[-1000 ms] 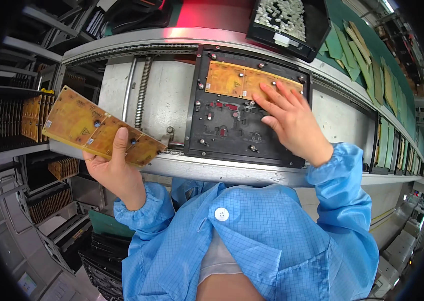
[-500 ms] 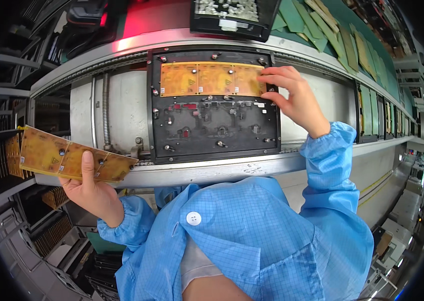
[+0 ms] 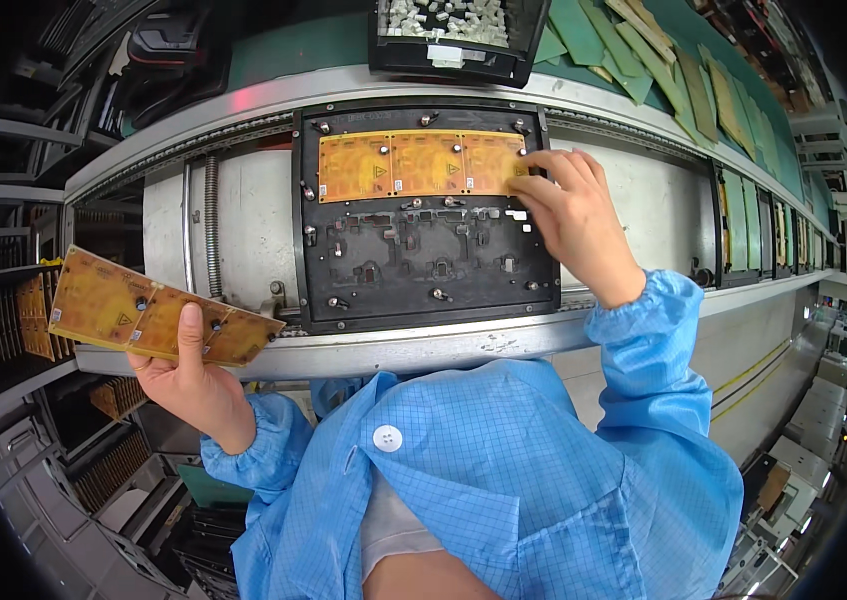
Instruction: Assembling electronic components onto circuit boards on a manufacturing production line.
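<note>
Amber board (image 3: 421,164), small white labels, seated in black fixture (image 3: 423,250): my right hand (image 3: 573,215) presses its end, fingertips spread. My left hand (image 3: 188,375) grips second board (image 3: 148,318). Bin (image 3: 458,35) above, cut off.

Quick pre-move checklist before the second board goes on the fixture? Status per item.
1. First yellow board lies in the top slot of the black fixture: ok.
2. It sits fully on its pins: cannot tell.
3. Right hand clear of the fixture: not ok, fingertips rest on the board's right end.
4. Lower slot of the fixture free of a board: ok.
5. Second yellow board held firmly in the left hand: ok, thumb on top, off to the left of the fixture.
6. Fixture seated between the conveyor rails: ok.
</note>
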A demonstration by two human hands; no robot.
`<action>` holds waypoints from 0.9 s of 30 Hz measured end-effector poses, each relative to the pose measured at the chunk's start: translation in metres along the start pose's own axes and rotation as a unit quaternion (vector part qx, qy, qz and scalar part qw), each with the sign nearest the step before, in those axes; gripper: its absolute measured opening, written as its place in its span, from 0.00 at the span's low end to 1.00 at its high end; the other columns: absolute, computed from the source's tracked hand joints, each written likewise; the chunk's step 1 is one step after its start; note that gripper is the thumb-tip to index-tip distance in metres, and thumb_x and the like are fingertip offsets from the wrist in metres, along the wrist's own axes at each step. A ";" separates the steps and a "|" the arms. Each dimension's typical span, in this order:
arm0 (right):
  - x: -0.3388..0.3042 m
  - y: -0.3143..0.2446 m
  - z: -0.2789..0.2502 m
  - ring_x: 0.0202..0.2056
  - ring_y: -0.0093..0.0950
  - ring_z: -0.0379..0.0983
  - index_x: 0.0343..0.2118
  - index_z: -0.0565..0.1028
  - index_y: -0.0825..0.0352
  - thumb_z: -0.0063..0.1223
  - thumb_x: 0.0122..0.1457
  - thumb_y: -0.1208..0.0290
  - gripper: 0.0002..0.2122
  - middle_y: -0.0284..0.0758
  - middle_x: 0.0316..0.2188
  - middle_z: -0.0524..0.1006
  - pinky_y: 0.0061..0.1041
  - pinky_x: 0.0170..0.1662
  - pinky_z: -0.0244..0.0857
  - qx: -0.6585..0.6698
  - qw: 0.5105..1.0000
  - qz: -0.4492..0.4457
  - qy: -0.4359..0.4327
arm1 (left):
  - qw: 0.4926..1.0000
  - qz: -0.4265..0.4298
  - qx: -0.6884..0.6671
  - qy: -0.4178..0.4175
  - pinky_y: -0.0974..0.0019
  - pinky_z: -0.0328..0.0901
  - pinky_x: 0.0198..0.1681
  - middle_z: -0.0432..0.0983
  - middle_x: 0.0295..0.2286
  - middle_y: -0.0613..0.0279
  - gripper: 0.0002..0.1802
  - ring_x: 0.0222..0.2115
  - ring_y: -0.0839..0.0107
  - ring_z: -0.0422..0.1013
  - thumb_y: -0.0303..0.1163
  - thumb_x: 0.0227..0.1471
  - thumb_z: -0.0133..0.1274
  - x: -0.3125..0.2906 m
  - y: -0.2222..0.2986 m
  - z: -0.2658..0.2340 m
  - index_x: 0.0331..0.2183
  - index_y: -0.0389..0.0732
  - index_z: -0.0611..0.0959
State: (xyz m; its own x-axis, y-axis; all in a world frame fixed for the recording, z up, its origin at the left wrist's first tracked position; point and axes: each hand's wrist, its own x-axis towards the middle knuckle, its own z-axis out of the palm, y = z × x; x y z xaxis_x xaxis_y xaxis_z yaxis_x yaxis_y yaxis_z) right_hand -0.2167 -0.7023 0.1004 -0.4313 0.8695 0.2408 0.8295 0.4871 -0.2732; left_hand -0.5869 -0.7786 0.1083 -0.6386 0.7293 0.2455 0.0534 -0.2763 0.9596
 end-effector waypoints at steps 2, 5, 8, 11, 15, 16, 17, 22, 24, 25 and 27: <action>0.008 -0.007 -0.003 0.53 0.41 0.69 0.46 0.79 0.64 0.60 0.53 0.78 0.15 0.38 0.55 0.74 0.39 0.60 0.59 -0.004 1.000 -0.011 0.004 | 1.000 -0.005 -0.010 0.003 0.69 0.69 0.46 0.79 0.40 0.56 0.22 0.39 0.72 0.76 0.16 0.49 0.63 -0.002 0.001 0.008 0.46 0.34 0.76; 0.023 -0.020 0.008 0.61 0.42 0.64 0.53 0.76 0.62 0.58 0.55 0.76 0.20 0.38 0.60 0.70 0.43 0.65 0.54 0.108 0.993 -0.045 -0.021 | 1.000 -0.018 -0.018 -0.011 0.69 0.68 0.48 0.79 0.41 0.56 0.24 0.40 0.71 0.75 0.16 0.48 0.64 0.001 -0.002 0.017 0.48 0.33 0.75; 0.032 -0.024 0.020 0.67 0.41 0.54 0.59 0.72 0.57 0.55 0.60 0.71 0.22 0.32 0.64 0.66 0.44 0.69 0.49 0.046 0.987 -0.103 -0.112 | 1.000 0.002 -0.014 -0.018 0.69 0.68 0.48 0.79 0.40 0.56 0.25 0.39 0.71 0.76 0.17 0.47 0.65 -0.001 0.003 0.018 0.47 0.33 0.75; 0.038 -0.016 0.021 0.67 0.41 0.54 0.60 0.72 0.56 0.53 0.62 0.72 0.22 0.31 0.64 0.66 0.43 0.69 0.49 0.066 0.983 -0.110 -0.128 | 1.000 0.007 -0.011 -0.013 0.69 0.68 0.48 0.79 0.40 0.56 0.25 0.39 0.71 0.76 0.17 0.47 0.65 -0.001 0.005 0.011 0.47 0.33 0.75; 0.035 -0.013 0.018 0.67 0.41 0.54 0.59 0.72 0.56 0.51 0.62 0.74 0.21 0.31 0.64 0.66 0.43 0.69 0.48 0.079 0.983 -0.102 -0.130 | 1.000 0.002 -0.028 0.004 0.70 0.68 0.47 0.80 0.39 0.56 0.23 0.38 0.72 0.76 0.16 0.47 0.65 0.000 0.005 0.000 0.46 0.33 0.75; 0.035 -0.009 0.016 0.68 0.41 0.54 0.59 0.72 0.56 0.50 0.62 0.76 0.21 0.31 0.64 0.67 0.42 0.69 0.49 0.090 0.981 -0.098 -0.142 | 0.999 0.009 -0.030 0.011 0.71 0.69 0.45 0.80 0.39 0.56 0.22 0.37 0.73 0.76 0.16 0.48 0.64 0.001 0.005 -0.005 0.45 0.34 0.76; 0.035 -0.006 0.015 0.68 0.41 0.53 0.59 0.72 0.57 0.50 0.62 0.77 0.21 0.31 0.63 0.67 0.42 0.69 0.49 0.101 0.979 -0.093 -0.154 | 0.999 0.005 -0.033 0.009 0.71 0.69 0.45 0.80 0.39 0.56 0.22 0.37 0.73 0.76 0.16 0.48 0.64 0.003 0.005 -0.009 0.45 0.34 0.76; 0.032 -0.001 0.014 0.66 0.41 0.57 0.57 0.74 0.61 0.51 0.60 0.80 0.21 0.34 0.61 0.69 0.39 0.68 0.53 0.144 0.978 -0.054 -0.142 | 1.000 0.014 -0.011 0.013 0.70 0.70 0.44 0.79 0.39 0.56 0.20 0.37 0.72 0.76 0.17 0.49 0.64 0.008 0.002 -0.016 0.44 0.35 0.76; 0.029 -0.001 0.014 0.65 0.41 0.59 0.56 0.75 0.62 0.51 0.59 0.80 0.20 0.36 0.61 0.70 0.38 0.67 0.54 0.137 0.980 -0.051 -0.135 | 1.000 0.014 -0.007 0.014 0.70 0.70 0.44 0.79 0.40 0.56 0.21 0.38 0.72 0.76 0.17 0.49 0.64 0.006 0.003 -0.014 0.45 0.34 0.76; 0.028 -0.004 0.014 0.64 0.41 0.60 0.55 0.75 0.64 0.51 0.59 0.81 0.20 0.37 0.60 0.71 0.39 0.67 0.55 0.104 0.986 -0.063 -0.117 | 1.000 -0.001 -0.009 0.010 0.69 0.69 0.45 0.79 0.40 0.56 0.23 0.38 0.71 0.76 0.17 0.48 0.63 0.006 0.003 -0.011 0.46 0.34 0.75; 0.026 -0.011 0.010 0.64 0.41 0.61 0.54 0.76 0.65 0.51 0.58 0.82 0.19 0.38 0.59 0.72 0.39 0.66 0.56 0.074 0.989 -0.078 -0.099 | 0.999 -0.029 -0.018 0.004 0.68 0.68 0.47 0.78 0.41 0.56 0.25 0.39 0.71 0.75 0.16 0.48 0.63 0.006 0.004 -0.002 0.48 0.33 0.74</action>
State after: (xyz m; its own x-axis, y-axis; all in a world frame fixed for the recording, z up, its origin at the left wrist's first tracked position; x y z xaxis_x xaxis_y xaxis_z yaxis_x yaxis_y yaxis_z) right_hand -0.2407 -0.6846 0.1003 -0.6229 0.7750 0.1072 0.6928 0.6100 -0.3847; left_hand -0.5919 -0.7769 0.1127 -0.6462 0.7397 0.1880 -0.0118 -0.2560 0.9666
